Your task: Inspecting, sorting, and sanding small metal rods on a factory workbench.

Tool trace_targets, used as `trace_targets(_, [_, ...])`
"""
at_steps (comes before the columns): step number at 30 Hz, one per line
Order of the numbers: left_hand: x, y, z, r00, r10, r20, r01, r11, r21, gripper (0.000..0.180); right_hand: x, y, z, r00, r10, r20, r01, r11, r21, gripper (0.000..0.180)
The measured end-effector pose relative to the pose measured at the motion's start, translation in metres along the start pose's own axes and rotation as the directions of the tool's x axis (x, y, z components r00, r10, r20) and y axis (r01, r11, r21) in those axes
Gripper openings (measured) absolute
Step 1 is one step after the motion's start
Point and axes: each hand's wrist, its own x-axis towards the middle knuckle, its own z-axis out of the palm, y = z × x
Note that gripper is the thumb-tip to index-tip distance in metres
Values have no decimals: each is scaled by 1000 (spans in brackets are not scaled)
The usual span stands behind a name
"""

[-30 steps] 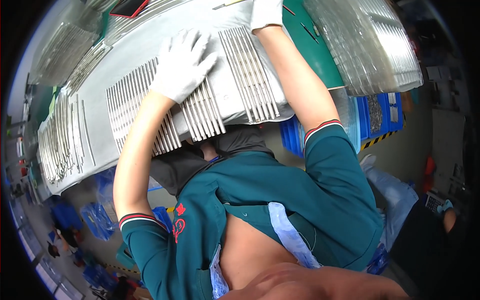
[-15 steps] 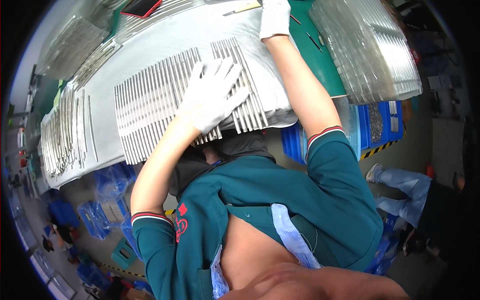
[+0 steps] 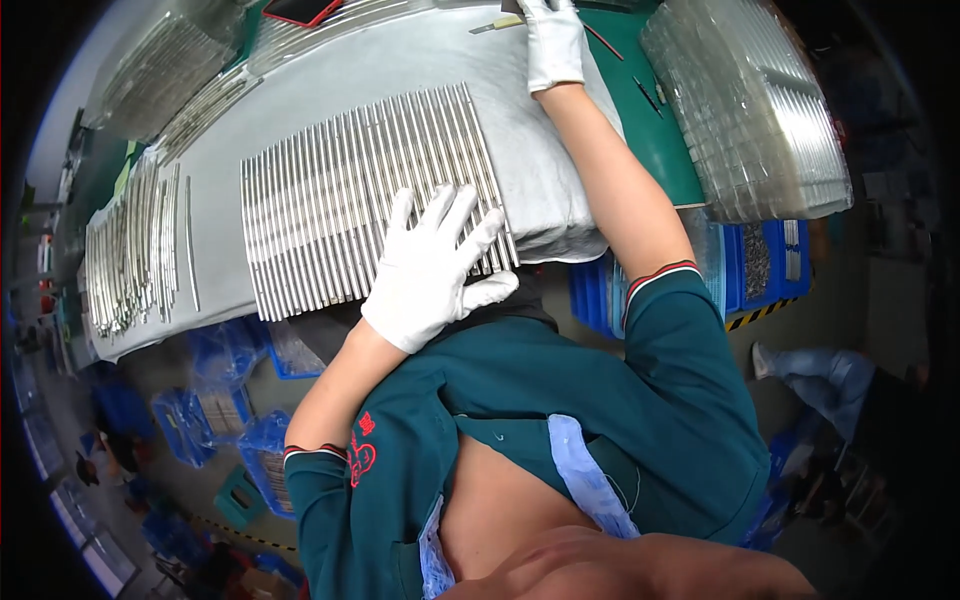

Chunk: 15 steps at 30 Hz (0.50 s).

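Slim silvery metal rods (image 3: 345,190) lie side by side in one wide, even row on a grey cloth. At the row's near right ends rests my left hand (image 3: 430,265), in a white glove, its fingers spread over the rods and the thumb pointing right. My right hand (image 3: 555,45), also gloved in white, is at the far edge of the picture. Its fingertips are partly cut off there, curled by a small dark piece (image 3: 512,6) whose kind I cannot make out. A utility knife with a yellowish handle (image 3: 500,23) lies just left of that hand.
More rods (image 3: 130,255) lie loosely at the left. Plastic-wrapped stacks stand at the far left (image 3: 165,75) and the right (image 3: 755,120). A red-edged phone (image 3: 300,10) lies at the back. A pen (image 3: 648,97) is on the green mat (image 3: 655,150). Blue bins (image 3: 735,265) stand below the table.
The gap between the two groups of rods has closed into one row. My left hand has drawn nearer to me, onto the rod ends. My right hand has come slightly nearer.
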Motion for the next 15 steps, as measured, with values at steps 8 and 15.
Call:
trace_targets(8, [31,8,9,989,145,33,-143,989,-43,72,3,-1,0,992,-97,-84,93,994,-54,38])
trace_targets(15, [42,11,20,982,177,-63,-183,977,-106,74,3,6,8,995,-78,-62,75,996,-52,36])
